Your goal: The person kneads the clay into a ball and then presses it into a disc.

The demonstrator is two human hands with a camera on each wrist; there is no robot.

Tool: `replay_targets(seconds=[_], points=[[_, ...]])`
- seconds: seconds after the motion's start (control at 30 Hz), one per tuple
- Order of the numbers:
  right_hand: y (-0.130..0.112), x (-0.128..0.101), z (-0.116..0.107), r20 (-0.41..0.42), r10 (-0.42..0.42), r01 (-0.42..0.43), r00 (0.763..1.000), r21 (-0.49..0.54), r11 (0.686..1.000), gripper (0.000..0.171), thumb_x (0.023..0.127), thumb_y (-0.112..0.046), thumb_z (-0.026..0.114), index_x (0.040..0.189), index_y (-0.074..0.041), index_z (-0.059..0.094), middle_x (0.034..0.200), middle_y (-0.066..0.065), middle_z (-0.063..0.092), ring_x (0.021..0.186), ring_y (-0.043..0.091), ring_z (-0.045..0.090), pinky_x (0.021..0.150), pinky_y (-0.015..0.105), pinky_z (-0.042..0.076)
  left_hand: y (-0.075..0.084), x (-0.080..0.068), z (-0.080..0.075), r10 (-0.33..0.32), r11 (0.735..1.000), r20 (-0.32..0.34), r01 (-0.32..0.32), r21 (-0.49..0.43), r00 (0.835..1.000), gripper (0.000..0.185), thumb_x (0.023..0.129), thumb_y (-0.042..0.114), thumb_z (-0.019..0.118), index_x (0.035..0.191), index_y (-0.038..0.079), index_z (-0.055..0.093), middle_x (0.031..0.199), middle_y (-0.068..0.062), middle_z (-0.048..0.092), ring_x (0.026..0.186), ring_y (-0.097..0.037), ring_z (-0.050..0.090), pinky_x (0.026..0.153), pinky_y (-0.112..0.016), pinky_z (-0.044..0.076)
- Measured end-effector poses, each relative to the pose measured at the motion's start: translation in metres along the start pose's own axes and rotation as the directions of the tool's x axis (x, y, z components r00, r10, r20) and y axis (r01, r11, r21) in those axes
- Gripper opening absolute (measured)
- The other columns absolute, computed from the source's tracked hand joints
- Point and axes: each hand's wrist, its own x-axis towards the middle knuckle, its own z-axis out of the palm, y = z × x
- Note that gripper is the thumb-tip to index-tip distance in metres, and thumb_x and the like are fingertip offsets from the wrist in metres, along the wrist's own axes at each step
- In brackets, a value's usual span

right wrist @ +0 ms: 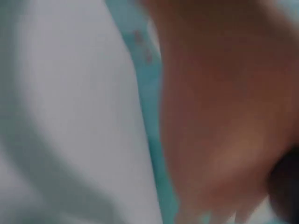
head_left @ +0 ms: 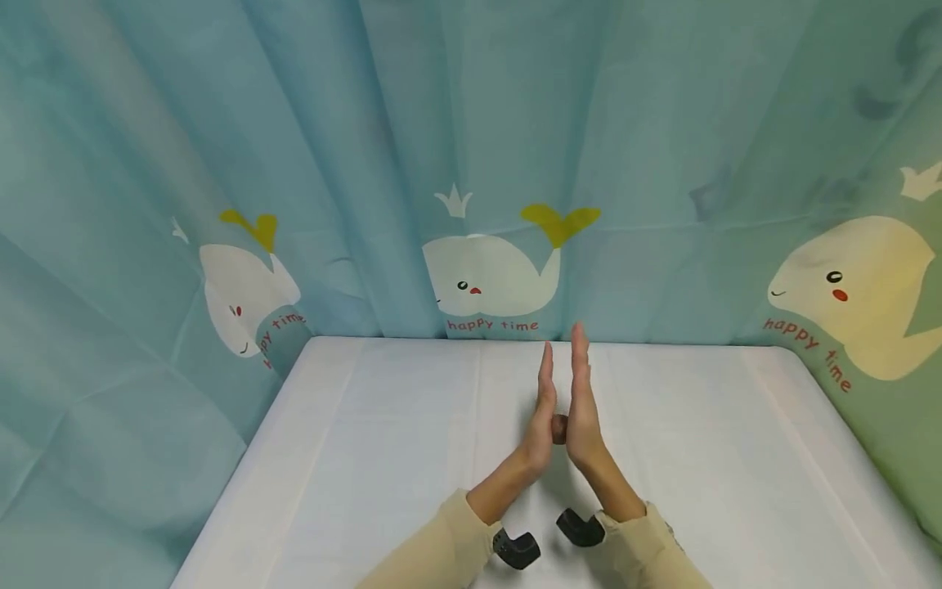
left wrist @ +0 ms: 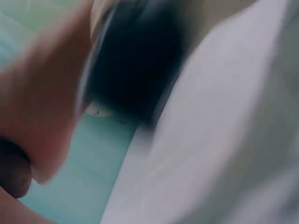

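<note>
A small, dark brown ball-like thing [head_left: 559, 429] is pressed between two facing palms above the white table. On its left side lies the palm of my left hand [head_left: 541, 417], fingers straight and pointing forward. My right hand [head_left: 583, 413] presses it from the other side, also with straight fingers. In the left wrist view the brown ball [left wrist: 15, 170] shows at the lower left edge, dark and smooth-looking. The right wrist view is blurred, with part of the ball [right wrist: 286, 186] by the palm. What the ball is made of, I cannot tell.
A white-covered table [head_left: 397, 442] spreads beneath both arms. Blue-green curtain [head_left: 353, 164] with printed whales hangs at the back and sides. Black curved camera pieces sit at the left wrist [head_left: 518, 550] and right wrist [head_left: 581, 528], close to each other.
</note>
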Motion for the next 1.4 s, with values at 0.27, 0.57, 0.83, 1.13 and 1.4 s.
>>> replay_targets(seconds=[0.27,0.57,0.83,1.13,1.4], points=[[0.028,-0.007,-0.002,0.067,0.133,-0.137,0.989,0.066,0.988,0.055,0.111,-0.041,0.0,0.166,-0.034,-0.001,0.172,0.002,-0.007,0.125,0.007,0.054,0.118,0.028,0.017,0.028,-0.002,-0.003,0.061,0.977,-0.023,-0.065,-0.203,0.998,0.066,0.11,0.055,0.01,0.166,0.025,-0.006,0.173,-0.002,-0.004,0.158,-0.023,-0.003,0.124,-0.052,-0.004],[-0.008,-0.023,0.02,0.035,-0.029,0.026,0.999,0.064,0.998,0.056,0.112,-0.034,0.008,0.167,-0.023,0.01,0.173,0.001,0.005,0.157,0.016,-0.007,0.124,0.038,-0.005,0.017,0.019,-0.013,0.149,0.987,-0.026,-0.148,0.057,0.988,0.061,0.113,0.042,0.005,0.166,0.016,-0.007,0.173,-0.001,-0.009,0.156,-0.015,-0.007,0.124,-0.053,-0.003],[0.014,0.009,-0.006,-0.102,-0.067,0.06,0.993,-0.07,0.996,0.057,0.113,-0.038,0.015,0.167,-0.023,0.009,0.173,-0.003,0.005,0.158,0.019,-0.007,0.123,0.045,-0.011,0.019,-0.004,0.001,0.027,0.995,0.045,-0.023,-0.096,0.999,0.062,0.111,0.05,0.005,0.166,0.025,-0.006,0.172,-0.004,-0.005,0.121,-0.016,0.054,0.104,-0.034,0.039],[0.005,-0.014,0.018,-0.036,-0.055,0.056,0.998,0.023,0.998,0.057,0.112,-0.033,0.011,0.167,-0.02,0.012,0.173,0.0,0.006,0.157,0.02,-0.01,0.121,0.055,-0.014,0.023,0.016,-0.008,0.111,0.991,-0.068,-0.116,-0.061,0.991,0.062,0.112,0.046,0.008,0.167,0.018,-0.003,0.173,-0.001,-0.002,0.158,-0.019,-0.001,0.124,-0.052,-0.002],[-0.004,0.005,0.007,-0.011,0.078,-0.077,0.997,0.081,0.994,0.055,0.112,-0.041,0.011,0.166,-0.035,0.004,0.171,-0.013,0.007,0.157,0.012,0.0,0.121,0.052,0.005,0.0,0.01,-0.008,0.051,0.998,0.021,-0.052,0.033,0.998,0.06,0.111,0.046,0.006,0.166,0.025,-0.005,0.172,0.002,-0.008,0.151,-0.021,0.021,0.11,-0.038,0.032]])
